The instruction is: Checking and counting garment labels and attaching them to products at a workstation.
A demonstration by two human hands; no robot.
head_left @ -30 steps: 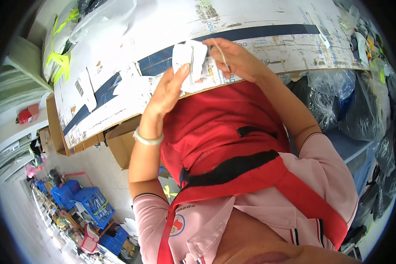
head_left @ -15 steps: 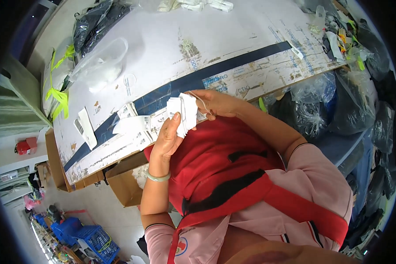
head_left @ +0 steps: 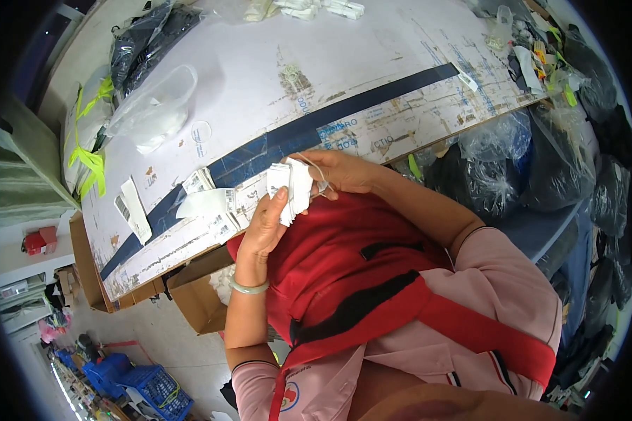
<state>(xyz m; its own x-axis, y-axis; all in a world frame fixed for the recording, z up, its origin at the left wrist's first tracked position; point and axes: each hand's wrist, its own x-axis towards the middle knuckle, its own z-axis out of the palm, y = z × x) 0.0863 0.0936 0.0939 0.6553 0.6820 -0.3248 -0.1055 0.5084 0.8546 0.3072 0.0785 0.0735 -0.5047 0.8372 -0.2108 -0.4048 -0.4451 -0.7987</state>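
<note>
A stack of white paper labels (head_left: 299, 188) is gripped in my left hand (head_left: 262, 226), the thumb pressed over its face. At the stack's upper right edge, my right hand (head_left: 342, 171) is closed with bent fingers on a thin pale band (head_left: 318, 170) that curves in a loop beside the labels. Whether the band goes round the stack cannot be made out. Below and left of the stack, loose white labels with dark print (head_left: 207, 203) lie along the near table edge. Another long white label (head_left: 134, 212) rests farther left.
The worn white table (head_left: 253, 77) has a dark blue strip (head_left: 372, 97) across it. A clear plastic bag (head_left: 154, 112) and dark bagged goods (head_left: 147, 42) stand at the left. White bundles (head_left: 302, 8) lie at the far edge. Filled plastic bags (head_left: 498, 161) crowd the right; a cardboard box (head_left: 196, 298) sits below.
Both hands and the stack have shifted slightly downward in view. The pale loop beside the stack has changed shape a little as my right fingers moved.
</note>
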